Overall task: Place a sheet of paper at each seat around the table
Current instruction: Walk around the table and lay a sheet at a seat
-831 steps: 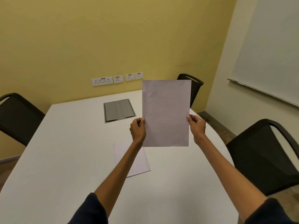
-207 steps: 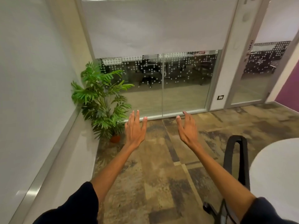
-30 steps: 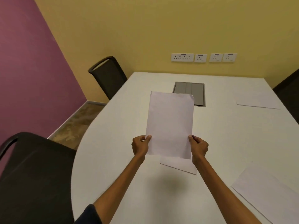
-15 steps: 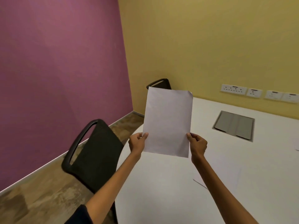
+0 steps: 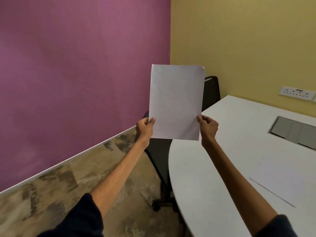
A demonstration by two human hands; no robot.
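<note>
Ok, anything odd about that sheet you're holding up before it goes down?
Yes: the held sheet, pinched near its bottom corners by the left hand and right hand, has its top right corner bent, so it looks clipped, with a pale sliver showing behind. Nothing else on it stands out.

Upright sheet of paper (image 5: 176, 101) between left hand (image 5: 145, 127) and right hand (image 5: 207, 126), beside table (image 5: 213, 168).

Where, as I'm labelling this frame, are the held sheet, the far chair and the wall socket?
Sheet (image 5: 176, 101): head view, middle of its face.
Far chair (image 5: 211, 92): head view, backrest beside the sheet.
Socket (image 5: 296, 93): head view, centre of its faceplate.
</note>
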